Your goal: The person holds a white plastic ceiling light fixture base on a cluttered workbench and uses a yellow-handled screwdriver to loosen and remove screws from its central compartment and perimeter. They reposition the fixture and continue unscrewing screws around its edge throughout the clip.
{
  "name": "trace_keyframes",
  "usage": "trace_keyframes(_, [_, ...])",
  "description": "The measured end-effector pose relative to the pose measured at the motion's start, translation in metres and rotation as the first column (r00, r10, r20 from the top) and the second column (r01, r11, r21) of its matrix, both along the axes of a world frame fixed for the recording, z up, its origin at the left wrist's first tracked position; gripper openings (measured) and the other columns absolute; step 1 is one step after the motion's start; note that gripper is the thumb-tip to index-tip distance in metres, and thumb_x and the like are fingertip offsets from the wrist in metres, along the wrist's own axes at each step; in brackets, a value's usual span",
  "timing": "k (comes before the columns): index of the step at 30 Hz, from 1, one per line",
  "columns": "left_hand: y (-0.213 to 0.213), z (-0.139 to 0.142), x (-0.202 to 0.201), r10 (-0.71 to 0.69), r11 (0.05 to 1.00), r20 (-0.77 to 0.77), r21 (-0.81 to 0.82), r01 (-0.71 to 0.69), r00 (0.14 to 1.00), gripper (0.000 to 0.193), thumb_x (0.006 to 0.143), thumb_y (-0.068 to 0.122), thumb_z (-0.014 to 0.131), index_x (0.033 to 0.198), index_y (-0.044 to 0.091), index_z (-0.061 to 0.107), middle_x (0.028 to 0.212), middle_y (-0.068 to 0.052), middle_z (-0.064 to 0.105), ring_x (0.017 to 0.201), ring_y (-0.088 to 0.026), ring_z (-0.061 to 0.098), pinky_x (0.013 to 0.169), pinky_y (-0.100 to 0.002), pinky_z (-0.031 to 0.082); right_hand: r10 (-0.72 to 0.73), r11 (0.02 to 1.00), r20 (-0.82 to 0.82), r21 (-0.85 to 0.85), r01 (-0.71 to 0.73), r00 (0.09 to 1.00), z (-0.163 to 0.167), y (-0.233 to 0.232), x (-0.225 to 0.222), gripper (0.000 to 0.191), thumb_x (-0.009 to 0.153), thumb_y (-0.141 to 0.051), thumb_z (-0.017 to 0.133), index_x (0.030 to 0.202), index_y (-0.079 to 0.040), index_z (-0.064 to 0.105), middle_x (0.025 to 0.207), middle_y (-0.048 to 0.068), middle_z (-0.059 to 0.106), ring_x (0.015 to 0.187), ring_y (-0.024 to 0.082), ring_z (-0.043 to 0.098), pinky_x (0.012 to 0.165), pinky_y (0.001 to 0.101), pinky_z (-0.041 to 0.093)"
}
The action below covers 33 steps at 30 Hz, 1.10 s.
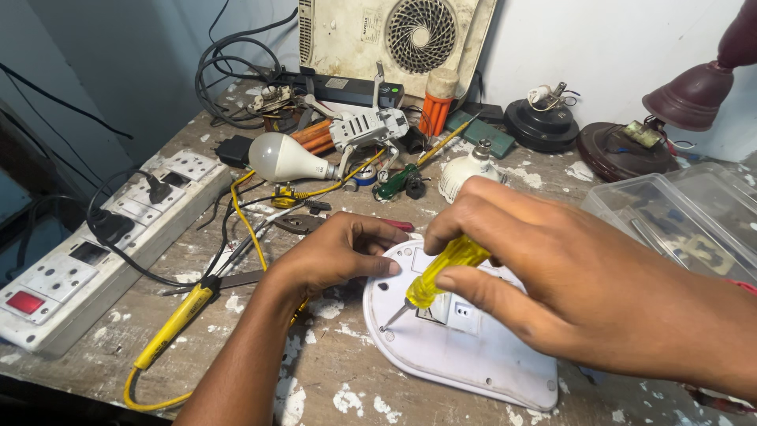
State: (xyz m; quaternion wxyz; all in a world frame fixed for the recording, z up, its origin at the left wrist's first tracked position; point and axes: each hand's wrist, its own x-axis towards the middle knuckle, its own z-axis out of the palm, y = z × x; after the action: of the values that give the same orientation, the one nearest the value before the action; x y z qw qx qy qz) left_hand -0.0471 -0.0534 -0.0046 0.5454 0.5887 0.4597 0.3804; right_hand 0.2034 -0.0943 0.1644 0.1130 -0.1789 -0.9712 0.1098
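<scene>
Screwdriver (441,268), yellow handle, clamped in right hand (552,276); its tip meets white oval casing (473,363) near the desk's (331,371) front edge. Left hand (335,252) fingertips press the casing's left rim, holding nothing. Palm hides casing's right side. Bulb (280,158) and socket strip (102,244) lie far left.

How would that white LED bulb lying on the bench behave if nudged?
The white bulb lies on its side; its round globe would probably roll, curving around the narrower base. It likely feels light for its size. The yellow wire beside it might stop it.
</scene>
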Motion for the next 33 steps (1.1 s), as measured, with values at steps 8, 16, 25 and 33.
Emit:
trace_keyframes(8, [-0.001, 0.0, -0.002, 0.003, 0.999, -0.02, 0.033, -0.002, 1.0, 0.056, 0.073, 0.006, 0.084, 0.127, -0.002, 0.071, 0.099, -0.008, 0.077, 0.087, -0.012, 0.069, 0.082, -0.026, 0.056, -0.196, 0.975, -0.557, -0.202, 0.097, 0.807, -0.02, 0.018, 0.058, 0.038, 0.097, -0.008, 0.057, 0.129, -0.001, 0.041, 0.116, 0.014, 0.06, 0.104, 0.021, 0.071, 0.089, 0.0352, 0.06])
trace_keyframes(16, [-0.005, 0.001, -0.003, 0.038, 0.999, -0.02, -0.02, -0.038, 0.999, 0.055, 0.072, 0.004, 0.083, 0.126, -0.001, 0.072, 0.096, -0.003, 0.076, 0.085, -0.01, 0.068, 0.08, -0.025, 0.056, -0.401, 0.911, -0.546, -0.156, 0.381, 0.736, -0.041, 0.044, 0.095, 0.04, 0.1, -0.003, 0.051, 0.135, 0.005, 0.035, 0.119, 0.02, 0.057, 0.103, 0.023, 0.07, 0.086, 0.0364, 0.058])
trace_keyframes(25, [-0.009, 0.003, -0.005, 0.018, 0.997, 0.004, -0.069, -0.018, 1.0, 0.049, 0.074, 0.001, 0.081, 0.123, -0.003, 0.074, 0.092, -0.004, 0.076, 0.082, -0.01, 0.068, 0.076, -0.026, 0.056, -0.502, 0.859, -0.509, -0.204, 0.469, 0.699, -0.059, 0.049, 0.104, 0.04, 0.099, -0.006, 0.061, 0.136, 0.003, 0.047, 0.107, 0.014, 0.066, 0.093, 0.018, 0.073, 0.079, 0.0299, 0.062])
trace_keyframes(33, [-0.011, 0.009, -0.006, 0.027, 0.987, -0.051, -0.156, -0.035, 0.998, 0.048, 0.076, 0.002, 0.079, 0.123, -0.001, 0.073, 0.09, -0.007, 0.079, 0.079, -0.012, 0.07, 0.072, -0.028, 0.057, -0.528, 0.822, -0.437, -0.047, 0.568, 0.728, -0.051, 0.05, 0.098, 0.043, 0.097, -0.021, 0.062, 0.133, 0.0, 0.051, 0.112, 0.016, 0.066, 0.102, 0.024, 0.072, 0.08, 0.034, 0.061])
